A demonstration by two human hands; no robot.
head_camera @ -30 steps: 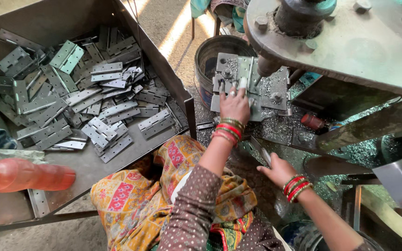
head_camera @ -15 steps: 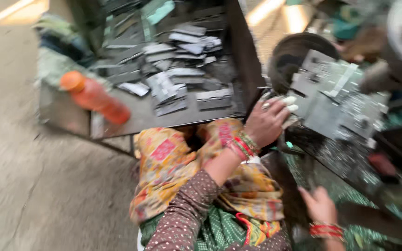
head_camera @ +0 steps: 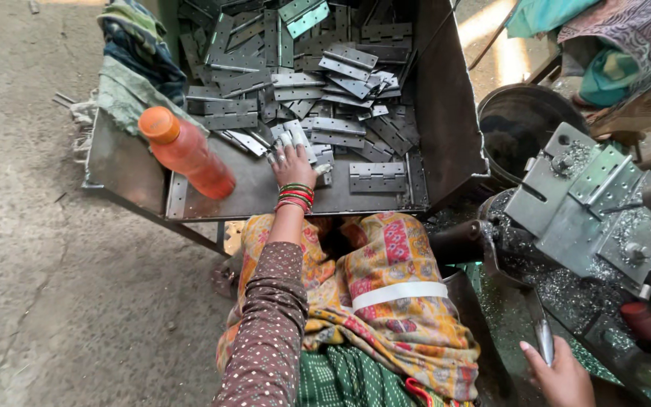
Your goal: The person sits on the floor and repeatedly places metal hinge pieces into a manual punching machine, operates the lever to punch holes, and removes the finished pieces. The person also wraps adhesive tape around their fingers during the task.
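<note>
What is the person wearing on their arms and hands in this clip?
The left arm has a long brown sleeve with small white dots, ending short of a stack of red and green bangles at the wrist. The left hand is bare, with pale caps on its fingertips. The right hand is bare; its wrist is out of view.

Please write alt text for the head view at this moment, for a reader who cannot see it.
The person's left hand, with taped fingertips and red and green bangles, rests on a heap of flat grey metal hinges in a metal tray. An orange plastic bottle lies in the tray beside it. The right hand rests low by a grey machine fixture strewn with metal shavings.
</note>
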